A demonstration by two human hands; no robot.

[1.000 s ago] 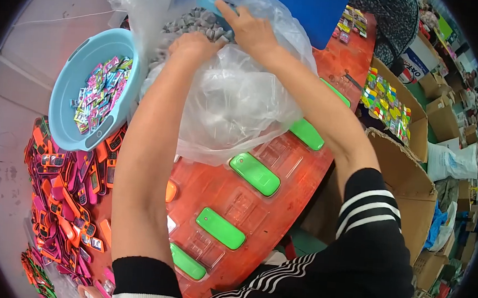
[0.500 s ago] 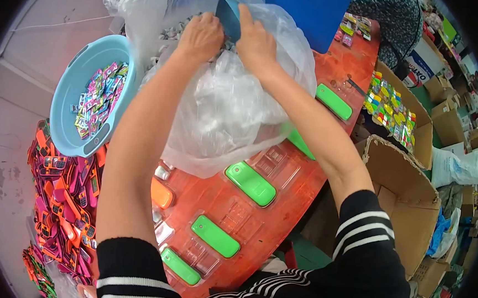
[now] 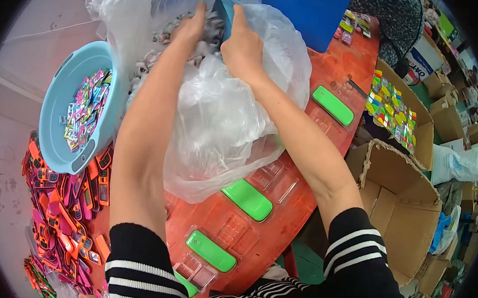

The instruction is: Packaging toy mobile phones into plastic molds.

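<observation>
A large clear plastic bag [image 3: 219,114] lies gathered on the table, its mouth spread around a heap of small whitish-grey pieces [image 3: 148,59]. My left hand [image 3: 190,28] reaches in among these pieces; most of its fingers are hidden. Inside the bag's mouth, my right hand [image 3: 242,48] grips a blue bowl-like container [image 3: 225,10] by its edge, a finger stretched along its side. The container is tilted toward the pieces beside my left hand. Only part of it shows.
A light-blue basin [image 3: 77,162] of small colourful packets stands left, beside piled orange and pink toy phones [image 3: 62,214]. Green toy phones [image 3: 333,104] in clear trays line the red table [image 3: 297,194]. Cardboard boxes [image 3: 398,210] stand right. A blue panel [image 3: 304,12] rises at the back.
The bag's near edge hangs lower and covers more of the table. My left hand has moved slightly left and up, away from the blue container, exposing more grey pieces. My right hand still grips the container.
</observation>
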